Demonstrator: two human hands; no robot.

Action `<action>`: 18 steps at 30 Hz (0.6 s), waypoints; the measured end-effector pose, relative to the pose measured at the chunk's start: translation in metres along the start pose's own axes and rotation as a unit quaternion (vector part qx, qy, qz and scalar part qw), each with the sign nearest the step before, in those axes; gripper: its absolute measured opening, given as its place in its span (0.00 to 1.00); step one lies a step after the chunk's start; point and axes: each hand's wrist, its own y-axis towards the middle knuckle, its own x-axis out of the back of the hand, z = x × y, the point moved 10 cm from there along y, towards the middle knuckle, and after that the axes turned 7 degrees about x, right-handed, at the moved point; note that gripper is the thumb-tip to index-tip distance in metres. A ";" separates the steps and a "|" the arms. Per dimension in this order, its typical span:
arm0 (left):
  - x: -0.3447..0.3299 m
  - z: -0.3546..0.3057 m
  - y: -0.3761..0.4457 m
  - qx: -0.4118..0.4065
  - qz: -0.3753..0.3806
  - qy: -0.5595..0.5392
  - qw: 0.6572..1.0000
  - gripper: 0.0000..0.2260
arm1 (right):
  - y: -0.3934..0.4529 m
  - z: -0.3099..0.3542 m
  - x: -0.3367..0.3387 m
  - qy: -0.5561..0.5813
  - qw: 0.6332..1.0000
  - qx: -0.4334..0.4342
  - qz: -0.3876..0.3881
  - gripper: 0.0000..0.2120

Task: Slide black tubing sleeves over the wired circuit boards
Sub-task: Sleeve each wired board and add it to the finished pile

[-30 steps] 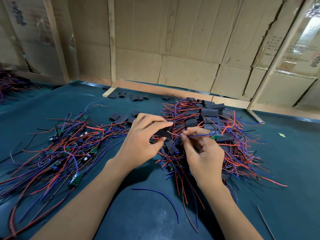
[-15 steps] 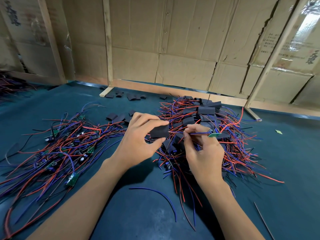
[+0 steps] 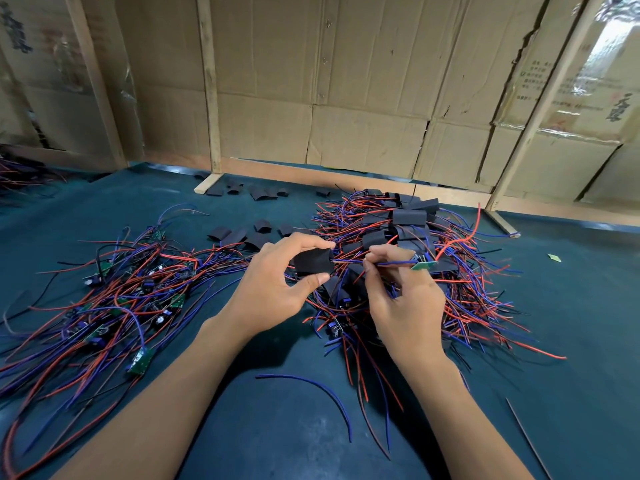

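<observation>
Versus half a second back: the short black flattened tubing sleeve [image 3: 313,262] in the left hand [image 3: 277,292] sits further left of the wire tips, so a clear gap shows, with the red and blue wire ends [image 3: 349,261] just at its mouth. I read this as lining up for threading; nothing is inside the sleeve yet as far as I can tell.

Left hand pinches the sleeve between thumb and fingers. Right hand [image 3: 401,299] pinches the wire bundle near its tips; the small green circuit board [image 3: 423,266] hangs off the far end, beyond the fingers.

Around:
- heap of red and blue wired boards without sleeves [image 3: 114,299] on the left of the dark teal table mat [image 3: 277,445]
- heap of sleeved boards [image 3: 408,230] right behind the hands
- loose spare sleeves [image 3: 239,233] near the left hand
- stray blue wire [image 3: 322,389] between the forearms

Obstacles: splayed wire ends could snag at the flat sleeve mouth; the heap underneath may tangle with trailing wires.
</observation>
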 end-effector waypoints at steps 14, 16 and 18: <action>-0.002 -0.012 -0.002 -0.037 -0.011 0.090 0.995 0.19 | 0.001 0.021 0.004 0.007 0.992 0.129 0.011 0.08; -0.005 -0.014 -0.001 -0.049 -0.007 0.113 0.992 0.19 | -0.002 0.025 0.001 0.024 0.990 0.139 0.021 0.08; -0.007 -0.018 -0.002 -0.067 -0.001 0.132 0.989 0.18 | -0.003 0.020 -0.003 0.071 0.993 0.091 0.019 0.09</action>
